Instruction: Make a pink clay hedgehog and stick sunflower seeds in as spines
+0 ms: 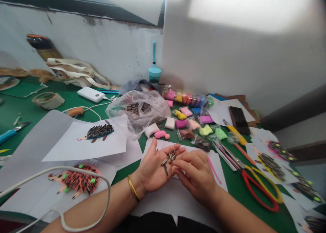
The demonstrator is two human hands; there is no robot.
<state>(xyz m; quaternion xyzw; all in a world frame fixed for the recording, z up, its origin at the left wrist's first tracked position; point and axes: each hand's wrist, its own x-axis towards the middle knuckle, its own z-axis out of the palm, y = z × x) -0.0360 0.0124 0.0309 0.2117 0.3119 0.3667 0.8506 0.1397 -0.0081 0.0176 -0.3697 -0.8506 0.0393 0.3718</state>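
Observation:
My left hand [155, 170] is palm up with a gold bangle at the wrist, several striped sunflower seeds [165, 164] resting on the palm and fingers. Above it, my right hand [197, 173] has its thumb and fingers pinched together at the seeds on the left hand's fingers; its fingertips partly hide what they grip. Beneath both hands lies white paper [163, 205]. A pink clay strip [214, 170] is on the paper, right of my right hand. Just beyond the left fingers are a pink clay lump [160, 134] and a small peach ball.
A plastic bag of seeds [139, 109] and several clay packets [182, 124] lie behind the hands. At right are scissors [259, 189], a yellow cutter [235, 134] and a phone [239, 120]. Seed hedgehogs [78, 180] lie on both sides. A white cable [109, 192] loops across the left forearm.

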